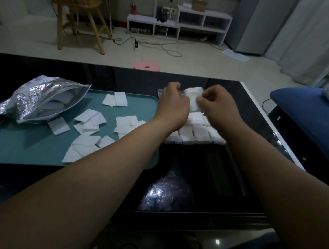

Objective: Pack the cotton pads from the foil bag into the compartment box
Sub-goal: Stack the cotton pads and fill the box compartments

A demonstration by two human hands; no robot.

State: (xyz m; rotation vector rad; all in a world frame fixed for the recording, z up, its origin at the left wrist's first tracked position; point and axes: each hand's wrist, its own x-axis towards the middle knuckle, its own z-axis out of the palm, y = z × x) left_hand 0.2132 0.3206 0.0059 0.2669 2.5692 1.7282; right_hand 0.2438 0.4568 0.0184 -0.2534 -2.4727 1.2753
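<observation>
The clear compartment box (pixel 195 140) stands on the dark table right of the teal tray (pixel 27 148); its near compartments hold white cotton pads. Both hands hover over its far part. My left hand (pixel 173 106) and my right hand (pixel 217 102) have curled fingers and pinch a white cotton pad (pixel 193 97) between them from either side. The open silver foil bag (pixel 38 101) lies on the tray's far left corner with pads inside. Several loose cotton pads (pixel 89 126) are scattered over the tray.
A crinkled clear plastic bag (pixel 165 192) lies on the table near me. A blue cushion (pixel 308 113) sits off the table's right edge. Beyond the far edge are a pink stool (pixel 147 66), a wooden chair and a low white shelf.
</observation>
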